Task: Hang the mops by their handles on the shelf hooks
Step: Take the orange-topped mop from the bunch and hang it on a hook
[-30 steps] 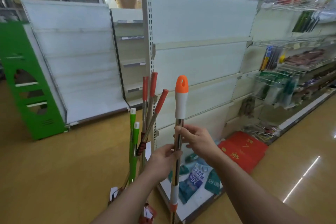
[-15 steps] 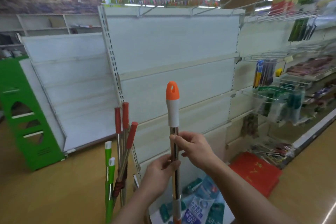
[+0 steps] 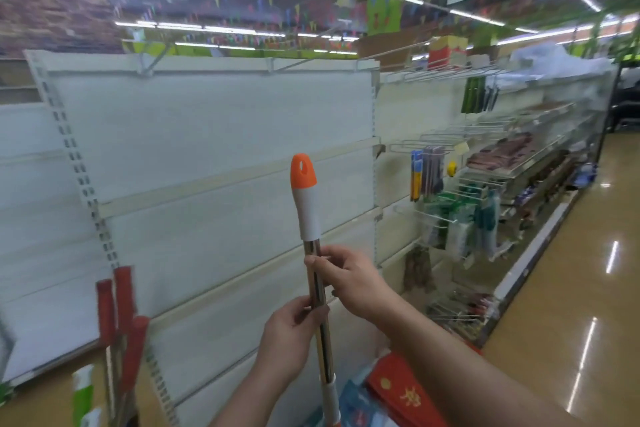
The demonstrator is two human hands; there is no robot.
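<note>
I hold a mop handle (image 3: 306, 204) upright in front of a white shelf panel (image 3: 214, 121). Its tip is orange with a hanging hole, then a white sleeve, then a shiny metal tube. My right hand (image 3: 349, 279) grips the tube just under the white sleeve. My left hand (image 3: 292, 333) grips it lower down. The mop's head is below the frame. Hook brackets (image 3: 273, 64) stick out along the top rail of the panel, well above the orange tip.
Several red-handled mops (image 3: 119, 308) and green-handled ones (image 3: 83, 392) lean against the slotted upright (image 3: 74, 163) at lower left. Stocked wire shelves (image 3: 502, 163) run along the right. A red box (image 3: 405, 392) lies on the base shelf below my arms.
The view has tilted up, so the panel's top rail and the ceiling now show. The mop handle has risen with both hands still on the tube. The leaning mops sit lower in view.
</note>
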